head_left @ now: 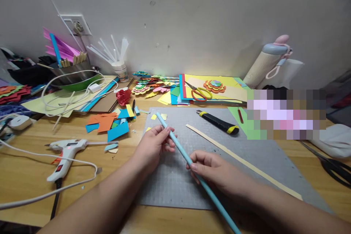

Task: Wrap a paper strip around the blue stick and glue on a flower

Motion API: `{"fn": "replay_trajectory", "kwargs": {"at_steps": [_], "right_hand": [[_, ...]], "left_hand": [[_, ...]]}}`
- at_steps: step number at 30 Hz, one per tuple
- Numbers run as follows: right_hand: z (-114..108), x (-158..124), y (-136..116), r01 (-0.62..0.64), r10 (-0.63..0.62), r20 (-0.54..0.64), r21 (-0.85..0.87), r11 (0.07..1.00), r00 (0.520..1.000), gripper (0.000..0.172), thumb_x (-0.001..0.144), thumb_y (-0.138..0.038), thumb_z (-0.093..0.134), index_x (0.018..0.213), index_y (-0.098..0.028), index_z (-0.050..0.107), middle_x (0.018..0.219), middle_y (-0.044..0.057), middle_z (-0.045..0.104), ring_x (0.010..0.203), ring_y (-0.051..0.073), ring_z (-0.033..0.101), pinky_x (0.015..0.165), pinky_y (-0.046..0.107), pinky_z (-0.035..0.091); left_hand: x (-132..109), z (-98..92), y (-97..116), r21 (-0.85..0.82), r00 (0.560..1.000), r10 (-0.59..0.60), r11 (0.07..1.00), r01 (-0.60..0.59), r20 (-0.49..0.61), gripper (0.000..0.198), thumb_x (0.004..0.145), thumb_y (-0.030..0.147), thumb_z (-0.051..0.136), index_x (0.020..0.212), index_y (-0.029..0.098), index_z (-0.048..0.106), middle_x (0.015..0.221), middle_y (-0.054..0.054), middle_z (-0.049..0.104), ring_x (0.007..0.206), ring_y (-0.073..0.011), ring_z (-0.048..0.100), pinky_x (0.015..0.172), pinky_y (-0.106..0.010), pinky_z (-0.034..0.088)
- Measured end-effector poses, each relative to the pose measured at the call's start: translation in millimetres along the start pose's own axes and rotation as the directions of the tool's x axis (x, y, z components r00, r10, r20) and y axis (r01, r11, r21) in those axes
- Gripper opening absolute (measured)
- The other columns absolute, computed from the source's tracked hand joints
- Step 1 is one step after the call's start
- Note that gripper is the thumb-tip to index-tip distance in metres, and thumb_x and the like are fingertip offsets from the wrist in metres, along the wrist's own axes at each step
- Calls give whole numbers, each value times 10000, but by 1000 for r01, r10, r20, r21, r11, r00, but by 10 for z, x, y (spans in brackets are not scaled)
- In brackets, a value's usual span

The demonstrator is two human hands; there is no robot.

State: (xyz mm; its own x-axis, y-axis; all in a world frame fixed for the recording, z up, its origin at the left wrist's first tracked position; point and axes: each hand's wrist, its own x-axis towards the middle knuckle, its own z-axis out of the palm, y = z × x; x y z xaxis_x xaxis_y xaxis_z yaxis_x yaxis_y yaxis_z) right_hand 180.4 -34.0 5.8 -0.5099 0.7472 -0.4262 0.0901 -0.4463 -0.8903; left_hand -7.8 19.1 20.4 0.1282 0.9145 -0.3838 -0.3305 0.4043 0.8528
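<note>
A long, thin light-blue tube (181, 148), seemingly of rolled paper, slants across the picture above a grey cutting mat (170, 190). My left hand (156, 142) pinches it near its upper end. Farther down the tube, my right hand (210, 168) is closed round it between thumb and fingers. The tube's lower end runs out of the picture at the bottom. To the right on the mat lies a narrow cream strip (236, 155). Beyond that strip rests a black and yellow utility knife (218, 121).
At left lies a white glue gun (67, 155) with its cords. Coloured paper scraps (106, 122) and a red paper flower (123, 97) sit behind it. Scissors (199, 93) rest on stacked paper (233, 84). A bottle (267, 60) stands back right; black-handled scissors (336, 170) lie right.
</note>
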Motion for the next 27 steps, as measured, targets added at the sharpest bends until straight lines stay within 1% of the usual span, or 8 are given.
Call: {"fn": "replay_trajectory", "kwargs": {"at_steps": [5,8,10,12,13,17,23,27], "right_hand": [[25,-2,-1,23,-22,9,-117,993,1000,342,817,-521,585,779,-191,502,627,-40,440,555,105,356,529,253,259],[-164,-25,-105,130,-186,-67,-489,862,980,289,902,-465,475,830,-208,585,670,0,526,597,147,459,567,282,342],[-453,-3,-178,114,-461,-209,-808,578,862,265,922,-422,443,849,-221,598,798,49,619,733,208,551,658,330,396],[-813,59,-202,-155,-622,-331,-935,320,709,254,916,-402,436,925,-212,605,958,103,644,909,287,575,737,392,422],[-986,100,-187,-203,-641,-353,-933,298,681,279,889,-397,478,1009,-180,604,1054,153,627,1021,340,549,813,443,415],[-1362,248,-30,-217,-603,-343,-937,274,720,350,828,-343,562,1116,-146,590,1091,178,623,1041,346,570,873,455,437],[-1144,416,-67,-153,-573,-277,-954,256,772,302,885,-322,506,1153,-195,564,1136,129,618,1047,291,565,892,408,435],[-1117,628,-283,-176,-569,-312,-943,281,761,287,848,-259,553,1127,-198,584,1161,145,604,1099,342,525,909,483,390]], "left_hand": [[50,-54,-39,-76,999,7,997,-11,-52,159,895,170,517,806,96,626,644,-36,605,433,-89,543,391,-209,513],[104,-126,-46,-112,990,50,992,-64,-129,205,913,182,498,757,104,605,578,-3,552,399,-61,482,376,-173,480],[142,-181,-31,-138,980,65,986,-92,-189,229,928,194,478,751,108,596,579,7,539,394,-41,450,368,-139,448],[171,-223,-9,-159,970,57,982,-97,-237,245,934,203,471,741,107,587,569,19,514,390,-27,431,357,-111,415],[180,-235,0,-168,966,48,981,-93,-253,249,935,204,472,735,105,583,562,25,500,386,-23,423,351,-103,401],[181,-232,4,-188,965,14,980,-65,-264,235,931,193,483,741,100,584,555,34,481,377,-20,416,342,-99,383],[156,-201,-44,-178,968,-10,983,-36,-252,218,922,197,502,749,100,591,561,29,495,374,-29,426,338,-116,394],[139,-200,-57,-167,973,-28,986,-12,-231,220,919,195,499,750,95,598,527,33,468,373,-41,426,339,-130,400]]}}
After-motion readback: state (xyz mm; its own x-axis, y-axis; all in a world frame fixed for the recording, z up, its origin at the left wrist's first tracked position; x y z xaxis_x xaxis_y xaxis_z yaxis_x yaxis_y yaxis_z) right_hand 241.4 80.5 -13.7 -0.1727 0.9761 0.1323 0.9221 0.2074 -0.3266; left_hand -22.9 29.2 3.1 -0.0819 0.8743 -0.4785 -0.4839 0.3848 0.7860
